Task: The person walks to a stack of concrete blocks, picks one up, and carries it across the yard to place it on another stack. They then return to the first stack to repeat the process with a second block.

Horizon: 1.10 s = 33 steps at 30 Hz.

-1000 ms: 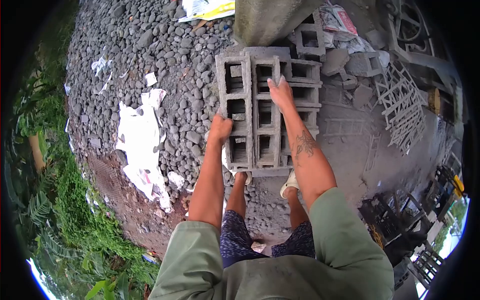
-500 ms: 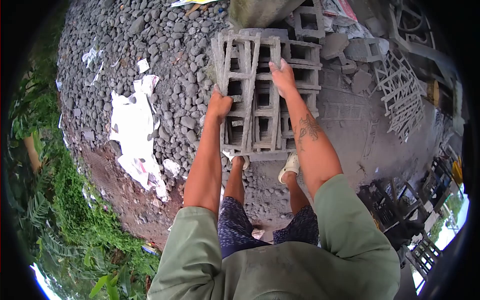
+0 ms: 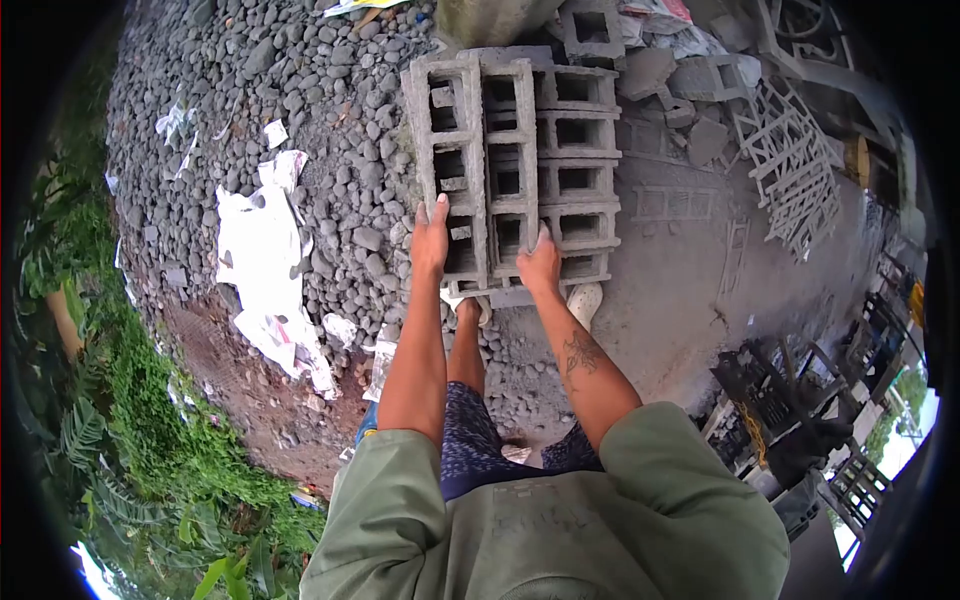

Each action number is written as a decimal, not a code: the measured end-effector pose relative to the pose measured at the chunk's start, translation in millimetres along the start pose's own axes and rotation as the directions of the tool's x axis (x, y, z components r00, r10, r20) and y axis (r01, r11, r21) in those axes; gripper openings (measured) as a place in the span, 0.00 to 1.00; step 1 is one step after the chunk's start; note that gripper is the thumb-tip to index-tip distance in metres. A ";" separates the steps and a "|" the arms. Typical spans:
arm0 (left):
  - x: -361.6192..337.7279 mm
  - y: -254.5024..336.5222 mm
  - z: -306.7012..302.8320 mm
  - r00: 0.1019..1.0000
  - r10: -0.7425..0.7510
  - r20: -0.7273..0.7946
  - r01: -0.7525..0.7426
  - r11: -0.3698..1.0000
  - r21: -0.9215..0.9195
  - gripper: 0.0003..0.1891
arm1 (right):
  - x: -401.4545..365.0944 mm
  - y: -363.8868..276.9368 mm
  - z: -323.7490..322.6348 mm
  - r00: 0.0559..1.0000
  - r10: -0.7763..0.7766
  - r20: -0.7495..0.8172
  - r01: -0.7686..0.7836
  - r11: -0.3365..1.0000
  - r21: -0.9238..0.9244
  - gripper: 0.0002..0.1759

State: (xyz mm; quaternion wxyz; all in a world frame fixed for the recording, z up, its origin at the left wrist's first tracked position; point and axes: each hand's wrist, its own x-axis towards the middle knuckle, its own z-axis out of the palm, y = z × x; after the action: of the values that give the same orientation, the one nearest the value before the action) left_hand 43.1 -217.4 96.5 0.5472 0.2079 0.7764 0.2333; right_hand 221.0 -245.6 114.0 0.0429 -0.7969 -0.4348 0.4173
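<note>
Grey concrete hollow blocks [image 3: 484, 150] are stacked in front of my feet, their hollow cells facing up on top. My left hand [image 3: 430, 240] is at the outer left edge of the leftmost block [image 3: 428, 130], thumb over the rim and fingers down its side. My right hand [image 3: 540, 264] is closed at the near right edge of the neighbouring block [image 3: 512, 200], its fingertips partly hidden. These two blocks lie side by side, close together. To their right, more blocks [image 3: 578, 180] show their hollows in a column.
Loose stones [image 3: 340, 150] and a white torn sack [image 3: 260, 250] cover the ground at left. A concrete post [image 3: 490, 20] stands beyond the stack. Broken blocks [image 3: 650, 75] and a metal lattice [image 3: 790, 165] lie right. My pale clogs [image 3: 583, 305] are close to the stack.
Both hands have come nearer to me along the blocks, the right one most. The top blocks, which were slanted and overlapping, now lie straight side by side.
</note>
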 end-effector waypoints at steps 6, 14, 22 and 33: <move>-4.0 10.3 -0.7 1.000 0.012 0.028 -0.012 1.000 -0.011 0.44 | 0.2 7.3 -5.2 0.998 -0.038 0.042 0.038 0.999 -0.010 0.33; 1.0 2.1 7.5 0.982 0.177 -0.060 -0.177 0.984 0.008 0.41 | 4.9 10.4 5.9 0.993 -0.113 0.045 0.111 0.992 0.052 0.38; -112.2 -24.1 -38.3 0.986 0.148 -0.077 -0.059 0.739 0.671 0.42 | -60.9 82.8 -70.7 0.987 0.058 -0.149 0.020 0.881 0.472 0.45; -267.8 -66.4 -90.8 0.959 0.155 0.238 -0.277 0.331 0.902 0.21 | -281.3 418.6 -266.5 0.850 0.482 -0.210 -0.356 0.821 0.446 0.28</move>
State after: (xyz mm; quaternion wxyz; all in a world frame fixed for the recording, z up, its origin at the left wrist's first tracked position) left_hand 36.8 -437.9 285.5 0.3396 0.5929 0.7061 -0.1858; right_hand 606.2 -630.9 282.8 0.1754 -0.9043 -0.1416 0.3625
